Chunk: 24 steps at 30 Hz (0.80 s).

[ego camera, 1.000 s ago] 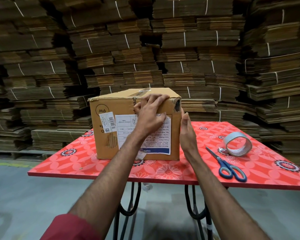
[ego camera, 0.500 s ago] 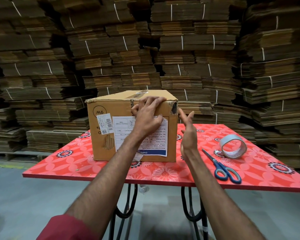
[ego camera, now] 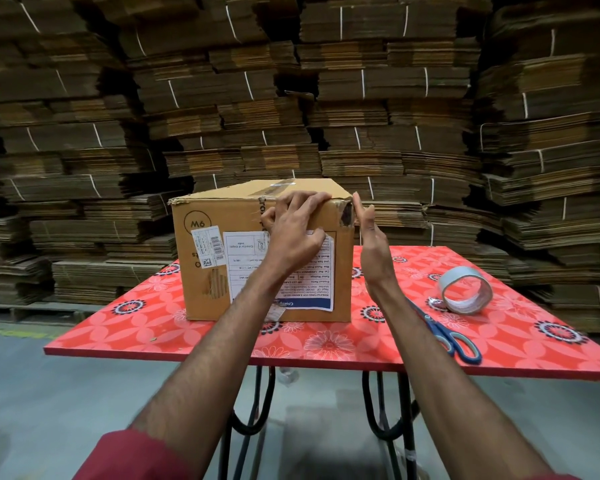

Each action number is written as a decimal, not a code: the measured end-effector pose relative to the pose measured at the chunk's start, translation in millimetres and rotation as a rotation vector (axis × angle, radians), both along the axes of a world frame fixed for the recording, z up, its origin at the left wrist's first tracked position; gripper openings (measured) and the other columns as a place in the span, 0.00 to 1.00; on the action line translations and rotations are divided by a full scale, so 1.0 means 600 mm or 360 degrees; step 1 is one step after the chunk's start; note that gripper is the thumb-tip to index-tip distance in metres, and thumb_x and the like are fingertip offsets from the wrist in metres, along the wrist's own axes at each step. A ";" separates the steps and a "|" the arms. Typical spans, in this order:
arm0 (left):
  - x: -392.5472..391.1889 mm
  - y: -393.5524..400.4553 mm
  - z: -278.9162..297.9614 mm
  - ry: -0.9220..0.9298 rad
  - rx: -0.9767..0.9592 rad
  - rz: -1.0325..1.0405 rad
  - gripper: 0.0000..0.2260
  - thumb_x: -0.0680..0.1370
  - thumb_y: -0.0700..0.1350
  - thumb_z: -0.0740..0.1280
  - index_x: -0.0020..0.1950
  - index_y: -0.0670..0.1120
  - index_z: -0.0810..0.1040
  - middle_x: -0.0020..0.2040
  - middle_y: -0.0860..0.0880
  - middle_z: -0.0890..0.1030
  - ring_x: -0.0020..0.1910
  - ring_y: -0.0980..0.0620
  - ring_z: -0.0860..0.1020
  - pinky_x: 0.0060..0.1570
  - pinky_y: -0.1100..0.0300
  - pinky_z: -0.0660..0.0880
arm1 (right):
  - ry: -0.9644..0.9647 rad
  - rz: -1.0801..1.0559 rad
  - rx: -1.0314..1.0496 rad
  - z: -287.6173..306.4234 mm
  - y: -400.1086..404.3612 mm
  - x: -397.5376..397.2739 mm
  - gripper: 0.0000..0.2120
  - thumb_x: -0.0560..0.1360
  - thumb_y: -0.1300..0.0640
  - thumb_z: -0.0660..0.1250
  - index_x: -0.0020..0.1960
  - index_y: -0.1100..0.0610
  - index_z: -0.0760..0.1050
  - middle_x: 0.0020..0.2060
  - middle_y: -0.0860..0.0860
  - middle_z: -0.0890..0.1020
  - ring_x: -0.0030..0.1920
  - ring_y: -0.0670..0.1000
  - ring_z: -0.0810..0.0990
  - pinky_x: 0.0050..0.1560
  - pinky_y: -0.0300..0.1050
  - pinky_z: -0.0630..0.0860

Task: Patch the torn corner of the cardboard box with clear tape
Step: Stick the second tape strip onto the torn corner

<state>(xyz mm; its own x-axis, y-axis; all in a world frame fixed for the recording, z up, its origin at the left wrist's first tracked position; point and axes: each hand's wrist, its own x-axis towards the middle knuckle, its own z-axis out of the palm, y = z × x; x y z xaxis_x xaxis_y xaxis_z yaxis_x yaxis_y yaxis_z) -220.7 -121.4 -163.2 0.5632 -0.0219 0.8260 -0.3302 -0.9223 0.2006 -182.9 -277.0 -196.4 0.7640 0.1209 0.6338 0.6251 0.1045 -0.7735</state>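
— so, nearest, what are the hands doing?
— the left hand (ego camera: 293, 233) lies flat on the cardboard box (ego camera: 222, 271), fingers spread over its top front edge. the right hand (ego camera: 373, 251) stands open just right of the torn corner (ego camera: 346, 213), fingers straight and together, holding nothing.
— and the clear tape (ego camera: 465, 289)?
— further right on the red table (ego camera: 153, 327), beyond the scissors (ego camera: 447, 336).
— the risk?
— likely a wrinkled, weakly stuck patch, if the frayed edges aren't pressed flat first.
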 end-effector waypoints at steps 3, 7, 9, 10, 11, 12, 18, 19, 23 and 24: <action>0.000 -0.001 -0.001 -0.0001 0.0006 -0.0004 0.30 0.70 0.47 0.64 0.72 0.59 0.69 0.68 0.56 0.70 0.69 0.53 0.60 0.60 0.49 0.58 | 0.0072 0.0070 0.0065 0.001 0.005 0.009 0.26 0.86 0.39 0.43 0.79 0.44 0.64 0.66 0.34 0.75 0.55 0.19 0.71 0.51 0.17 0.67; 0.003 0.000 -0.003 -0.0029 -0.0002 0.0006 0.28 0.72 0.49 0.66 0.73 0.58 0.69 0.68 0.56 0.70 0.70 0.53 0.59 0.61 0.48 0.58 | 0.0139 0.0081 0.0144 -0.006 0.019 0.015 0.24 0.86 0.43 0.52 0.80 0.47 0.64 0.59 0.40 0.84 0.56 0.34 0.82 0.52 0.31 0.77; 0.005 0.000 -0.004 -0.0050 -0.0004 0.0024 0.25 0.75 0.52 0.66 0.72 0.59 0.70 0.68 0.57 0.70 0.70 0.53 0.60 0.62 0.48 0.58 | 0.0158 0.0095 0.0133 -0.012 0.021 0.017 0.25 0.85 0.42 0.56 0.80 0.47 0.64 0.55 0.46 0.87 0.55 0.45 0.86 0.51 0.42 0.82; 0.006 -0.002 -0.004 -0.0059 -0.0005 0.0041 0.24 0.75 0.54 0.66 0.72 0.59 0.70 0.68 0.57 0.70 0.70 0.53 0.60 0.61 0.48 0.58 | 0.0161 0.0101 0.0116 -0.013 0.020 0.017 0.26 0.84 0.41 0.58 0.80 0.46 0.63 0.56 0.50 0.87 0.55 0.49 0.86 0.51 0.46 0.83; 0.007 -0.004 -0.005 -0.0070 -0.0003 0.0068 0.24 0.76 0.56 0.66 0.71 0.59 0.70 0.68 0.57 0.71 0.70 0.53 0.60 0.61 0.48 0.58 | 0.0156 0.0096 0.0090 -0.014 0.018 0.019 0.27 0.83 0.41 0.59 0.80 0.46 0.63 0.58 0.52 0.86 0.56 0.50 0.86 0.52 0.49 0.84; 0.008 -0.007 -0.006 -0.0087 0.0005 0.0103 0.23 0.76 0.57 0.66 0.71 0.59 0.70 0.68 0.58 0.71 0.70 0.53 0.60 0.60 0.48 0.59 | 0.0136 0.0083 0.0057 -0.014 0.015 0.019 0.27 0.83 0.42 0.60 0.81 0.45 0.61 0.61 0.52 0.84 0.57 0.50 0.86 0.54 0.49 0.84; 0.011 -0.019 -0.011 -0.0135 0.0007 0.0206 0.24 0.75 0.57 0.69 0.70 0.59 0.70 0.68 0.58 0.71 0.70 0.52 0.61 0.56 0.52 0.56 | -0.0019 0.0127 -0.0166 -0.009 -0.011 0.031 0.28 0.84 0.55 0.63 0.82 0.54 0.59 0.71 0.43 0.75 0.70 0.41 0.75 0.72 0.46 0.72; 0.012 -0.019 -0.011 -0.0134 0.0005 0.0199 0.24 0.75 0.57 0.69 0.70 0.59 0.70 0.68 0.58 0.71 0.70 0.52 0.61 0.56 0.52 0.55 | -0.0014 0.0172 -0.0192 -0.008 -0.016 0.034 0.29 0.84 0.58 0.63 0.82 0.55 0.58 0.70 0.42 0.75 0.70 0.39 0.75 0.72 0.44 0.71; 0.013 -0.016 -0.010 -0.0126 0.0008 0.0177 0.25 0.75 0.58 0.69 0.71 0.58 0.70 0.68 0.58 0.71 0.71 0.53 0.61 0.57 0.51 0.57 | 0.0014 0.0220 -0.0232 0.005 -0.022 0.030 0.33 0.81 0.57 0.69 0.82 0.53 0.59 0.72 0.46 0.75 0.71 0.38 0.73 0.68 0.39 0.73; 0.012 -0.016 -0.010 -0.0127 0.0006 0.0171 0.24 0.75 0.57 0.69 0.71 0.58 0.71 0.68 0.58 0.71 0.71 0.53 0.62 0.58 0.50 0.58 | 0.0000 0.0178 -0.0244 0.010 -0.021 0.027 0.34 0.80 0.55 0.71 0.82 0.52 0.60 0.71 0.45 0.75 0.70 0.38 0.74 0.67 0.39 0.74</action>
